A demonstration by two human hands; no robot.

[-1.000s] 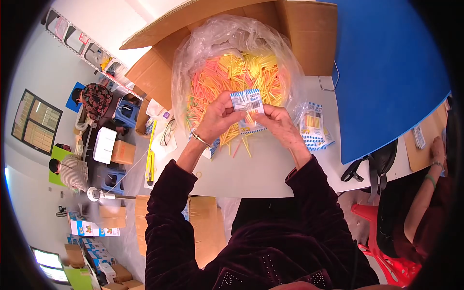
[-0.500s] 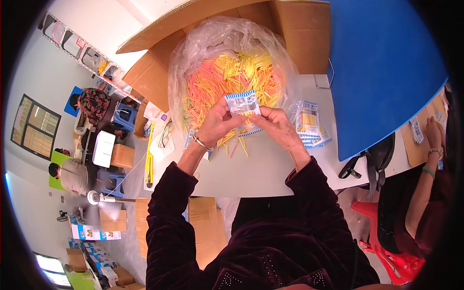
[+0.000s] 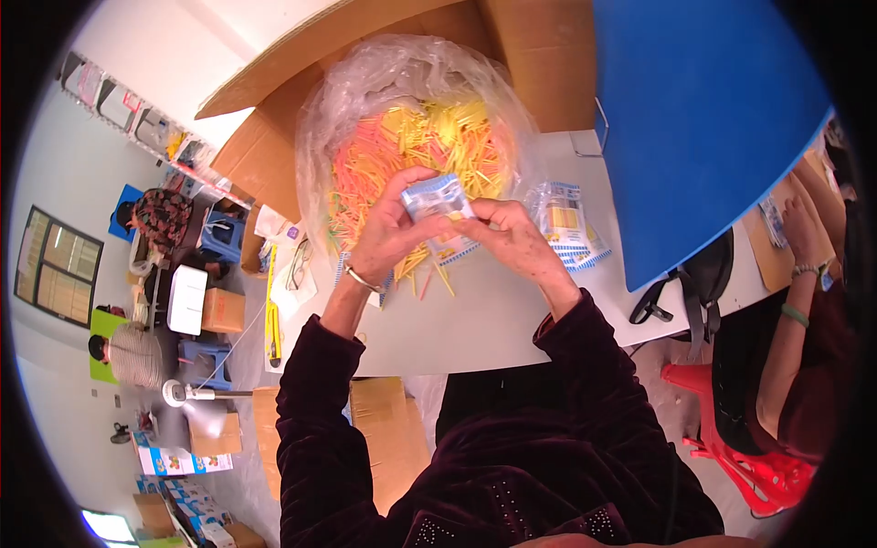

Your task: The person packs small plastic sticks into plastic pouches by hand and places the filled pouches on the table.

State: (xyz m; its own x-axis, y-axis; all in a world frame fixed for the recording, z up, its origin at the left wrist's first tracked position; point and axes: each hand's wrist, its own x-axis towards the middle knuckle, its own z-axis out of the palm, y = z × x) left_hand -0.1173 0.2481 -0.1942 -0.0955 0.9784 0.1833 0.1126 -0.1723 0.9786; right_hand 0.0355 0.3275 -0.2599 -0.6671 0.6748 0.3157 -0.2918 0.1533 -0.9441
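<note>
A small blue-and-white printed packet [image 3: 437, 197] is held up in front of me between both hands. My left hand [image 3: 391, 233] grips its left side, thumb across the front. From the right, my right hand [image 3: 512, 236] pinches the lower edge with thumb and fingers. Below it, another packet partly shows, largely covered by my hands. Behind the hands, a clear plastic bag [image 3: 416, 64] is filled with thin yellow, pink and orange sticks [image 3: 375, 146]. Several loose sticks [image 3: 442, 278] lie on the white table [image 3: 438, 333] near my left hand.
A cardboard box [image 3: 548, 68] surrounds the bag. Filled packets [image 3: 568, 224] lie in a pile to the right, beside a blue panel [image 3: 703, 137]. Glasses [image 3: 299, 263] and a yellow cutter [image 3: 272, 320] rest at the left. A co-worker's hand [image 3: 802, 228] and a black bag [image 3: 708, 283] are at right.
The packet has tilted, its top edge now sloping, and my fingers have shifted on it. The whole view has moved slightly, so the table things appear further left.
</note>
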